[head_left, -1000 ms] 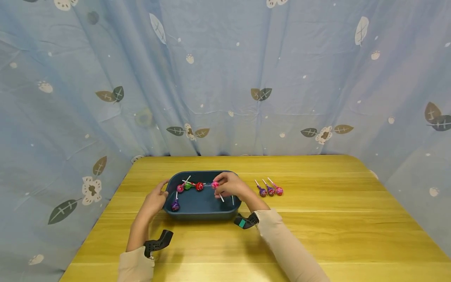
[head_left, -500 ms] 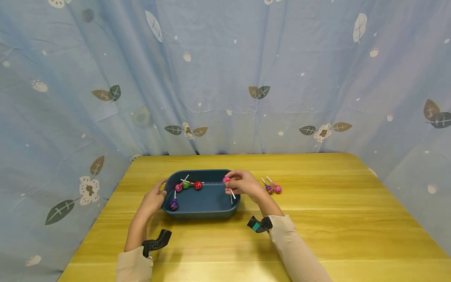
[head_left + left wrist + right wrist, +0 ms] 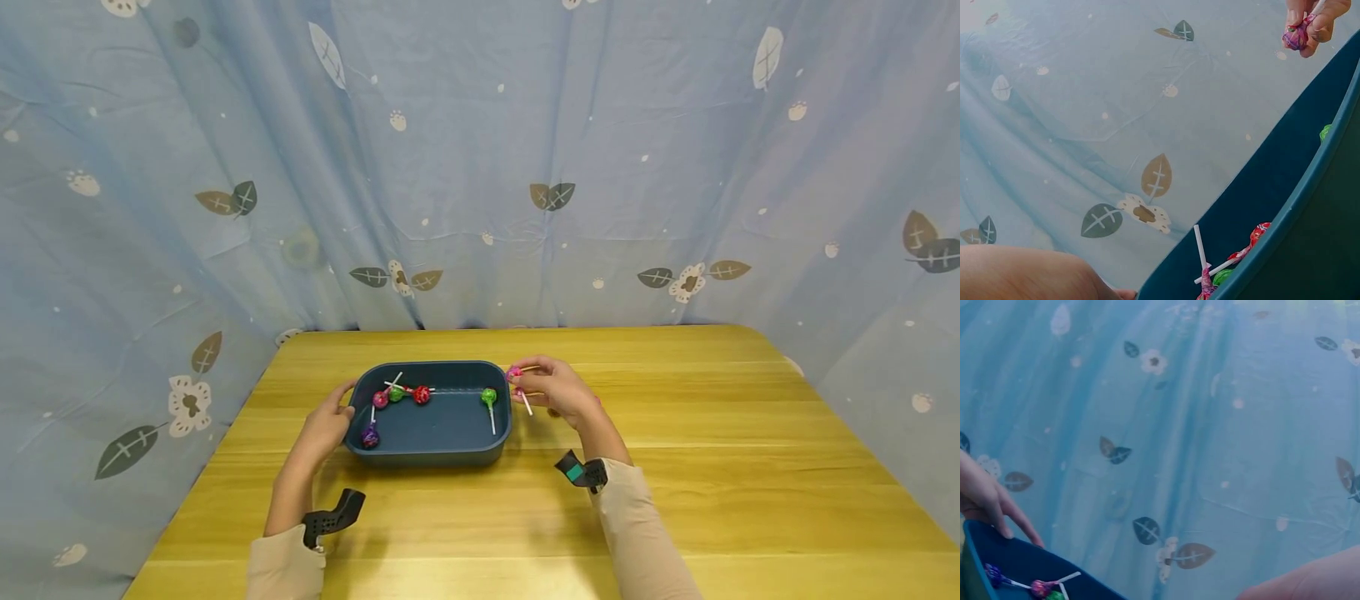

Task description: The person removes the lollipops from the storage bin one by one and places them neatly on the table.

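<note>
Holding: your right hand pinches the pink-purple lolly with its fingers, so that grip is narrow.
Held lolly: it is up in the air, just beside the right end of the bin, and its white stick points back toward you.
Left hand: your left hand grips the left end of the bin, with the thumb on the inside and a finger on the outside.
Bin, left side: a purple lolly lies near the front, and a pink lolly, a green lolly and a red lolly lie close together near the back.
Bin, right side: a second green lolly lies with its stick toward you.
Right wrist: a pink bit and a dark bit peek out from behind it, mostly hidden.
Table: the yellow wood table is under the bin.
Back: a blue cloth with leaves and flowers hangs behind the table.
</note>
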A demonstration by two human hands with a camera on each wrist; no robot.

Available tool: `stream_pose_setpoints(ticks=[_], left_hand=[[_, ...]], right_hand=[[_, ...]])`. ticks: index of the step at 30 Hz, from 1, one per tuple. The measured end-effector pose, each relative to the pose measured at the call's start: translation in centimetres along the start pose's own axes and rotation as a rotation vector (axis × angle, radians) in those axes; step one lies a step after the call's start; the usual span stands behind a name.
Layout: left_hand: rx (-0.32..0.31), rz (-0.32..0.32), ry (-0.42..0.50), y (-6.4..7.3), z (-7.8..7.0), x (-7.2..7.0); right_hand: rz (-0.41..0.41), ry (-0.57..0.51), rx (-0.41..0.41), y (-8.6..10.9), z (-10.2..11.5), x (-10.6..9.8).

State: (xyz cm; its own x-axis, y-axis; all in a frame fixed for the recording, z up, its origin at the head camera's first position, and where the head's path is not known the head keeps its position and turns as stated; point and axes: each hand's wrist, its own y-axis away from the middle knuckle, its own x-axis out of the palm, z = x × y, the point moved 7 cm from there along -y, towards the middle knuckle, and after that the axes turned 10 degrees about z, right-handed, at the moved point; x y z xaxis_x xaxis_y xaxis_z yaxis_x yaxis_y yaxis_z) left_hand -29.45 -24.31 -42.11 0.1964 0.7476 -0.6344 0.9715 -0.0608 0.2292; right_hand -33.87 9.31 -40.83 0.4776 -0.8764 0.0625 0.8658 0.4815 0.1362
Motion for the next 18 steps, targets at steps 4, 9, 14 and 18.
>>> stream_pose_setpoints(ticks=[4,9,14,18], left_hand=[[0.000,-0.003,-0.008,-0.1,0.0,0.0],[0.001,-0.001,-0.004,-0.1,-0.1,-0.1],[0.003,0.001,-0.011,0.0,-0.2,0.0],[0.006,-0.005,-0.014,0.0,-0.2,0.0]], right_hand=[[-0.029,0.026,0.015,0.3,-0.1,-1.0],[-0.076,0.075,0.016,0.7,-0.1,-2.5],[-0.096,0.116,0.027,1.0,-0.1,-3.4],[-0.108,0.097,0.026,1.4,-0.1,-3.9]])
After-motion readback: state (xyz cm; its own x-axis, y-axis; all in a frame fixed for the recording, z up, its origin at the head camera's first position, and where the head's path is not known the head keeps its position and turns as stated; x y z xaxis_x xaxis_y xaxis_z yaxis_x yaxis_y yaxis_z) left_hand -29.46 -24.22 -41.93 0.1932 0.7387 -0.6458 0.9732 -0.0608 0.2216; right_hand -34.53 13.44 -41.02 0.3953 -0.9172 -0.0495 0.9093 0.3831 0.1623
